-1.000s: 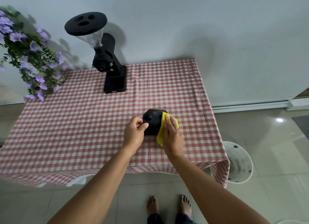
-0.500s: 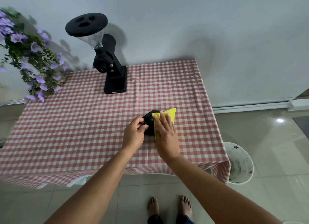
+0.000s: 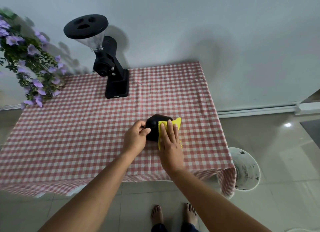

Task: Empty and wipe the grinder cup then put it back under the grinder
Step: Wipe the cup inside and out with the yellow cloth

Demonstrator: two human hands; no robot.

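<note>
The black grinder cup [image 3: 154, 126] lies on the red-checked tablecloth [image 3: 86, 136] near the table's front right. My left hand [image 3: 136, 139] grips its left side. My right hand [image 3: 170, 143] lies flat, fingers together, pressing a yellow cloth [image 3: 175, 122] against the cup's right side. The cloth hides part of the cup. The black grinder [image 3: 110, 72] with a clear hopper and black lid stands at the back of the table, nothing on its base.
Purple flowers [image 3: 29, 62] hang over the table's back left corner. A white bin [image 3: 246, 169] stands on the tiled floor just right of the table. A wall is close behind the grinder. My bare feet show below the table's front edge.
My right hand has slid the yellow cloth across the cup, first toward the left, then a little back to the right. The left hand keeps its grip on the cup.
</note>
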